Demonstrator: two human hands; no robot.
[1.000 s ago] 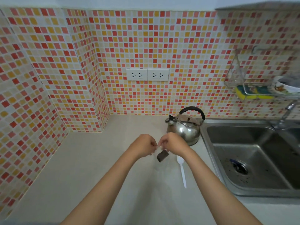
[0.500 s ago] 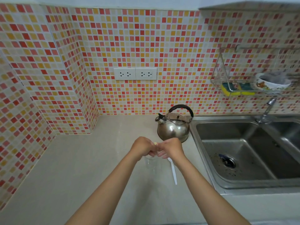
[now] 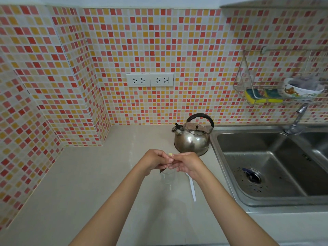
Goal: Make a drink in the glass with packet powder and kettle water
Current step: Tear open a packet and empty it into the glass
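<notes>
wall: orange and red mosaic tile all round, double socket in the middle of it.
counter: pale worktop, everything happens near its right end, just beside the sink.
rack: wire shelf on the wall over the sink, sponges and a bowl in it.
kettle: steel whistling kettle, upright on the counter right behind the hands, handle up, nobody touching it.
left hand: left hand with fingers curled in, pinching one side of the packet.
right hand: right hand same deal, fingers curled onto the other side, fingertips of both hands meeting.
glass: clear glass, standing on the counter straight under the hands, looks like nothing in it, though it's hard to tell through clear glass.
spoon: white plastic spoon lying just right of the glass, bowl end hidden under the right wrist.
packet: packet, only a small yellowish bit pokes out between the fingertips, the rest is buried in the hands.
tip for this step: I'd say they're tearing it open, so keep it over the glass mouth, tear just one corner, and don't yank or powder goes all over the counter.
vs a second ago: then a dark packet hung below the hands in plain sight; now it's tucked up inside them. View also swung right.
</notes>
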